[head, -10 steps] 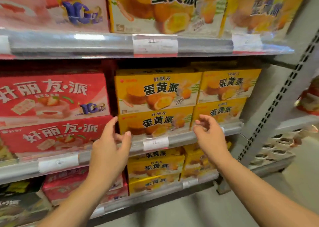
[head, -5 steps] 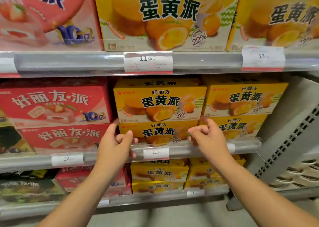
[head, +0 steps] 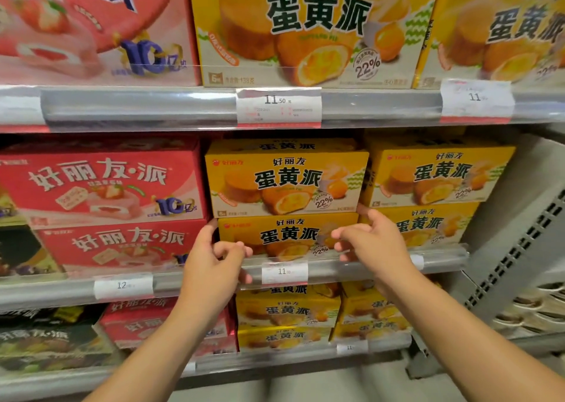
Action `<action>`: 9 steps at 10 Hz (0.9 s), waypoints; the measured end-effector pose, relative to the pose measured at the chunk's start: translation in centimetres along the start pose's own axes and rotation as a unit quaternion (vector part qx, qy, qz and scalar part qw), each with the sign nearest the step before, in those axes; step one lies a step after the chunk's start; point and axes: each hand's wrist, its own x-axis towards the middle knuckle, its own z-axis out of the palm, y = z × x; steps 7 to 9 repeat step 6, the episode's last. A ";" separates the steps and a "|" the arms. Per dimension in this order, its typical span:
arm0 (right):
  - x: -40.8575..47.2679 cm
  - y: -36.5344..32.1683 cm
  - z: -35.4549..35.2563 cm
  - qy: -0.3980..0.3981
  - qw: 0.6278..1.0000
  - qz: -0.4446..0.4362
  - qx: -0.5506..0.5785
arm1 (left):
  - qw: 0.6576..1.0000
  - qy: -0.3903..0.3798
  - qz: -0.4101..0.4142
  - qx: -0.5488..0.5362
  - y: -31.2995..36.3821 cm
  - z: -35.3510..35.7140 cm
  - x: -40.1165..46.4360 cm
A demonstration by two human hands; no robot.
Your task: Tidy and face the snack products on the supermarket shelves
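Two hands flank the lower yellow pie box (head: pixel 287 236), left hand (head: pixel 214 267) and right hand (head: pixel 371 242) loosely curled, apparently holding nothing. Likely light, stiff cardboard; take it by its side edges

The left hand (head: pixel 214 267) and right hand (head: pixel 374 245) cover both lower corners of the bottom yellow box (head: pixel 287 235) — whether any fingers (head: pixel 345 233) touch it cannot be told. The top-shelf boxes (head: pixel 308 28) are cut off by the upper edge. Small print on the price tag (head: pixel 278 108) is unreadable. The dark packs (head: pixel 46 340) at lower left are blurred — their labels are illegible.
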 end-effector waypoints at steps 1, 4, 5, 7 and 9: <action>-0.5 0.0 0.4 -0.003 0.999 0.007 0.047 | 1.000 -0.011 0.001 0.011 0.1 -0.1 -0.2; -0.3 0.1 0.6 0.002 0.998 -0.003 0.066 | 0.999 0.019 0.030 -0.001 0.2 0.3 -1.2; -0.6 0.5 0.3 0.000 0.998 -0.017 0.057 | 0.994 -0.001 0.073 0.077 0.3 0.4 -1.7; -2.7 2.0 0.1 0.000 0.998 -0.039 -0.039 | 0.988 -0.028 0.087 0.127 0.0 -0.5 -2.5; -2.7 2.0 0.1 0.000 0.998 -0.039 -0.039 | 0.988 -0.028 0.087 0.127 0.0 -0.5 -2.5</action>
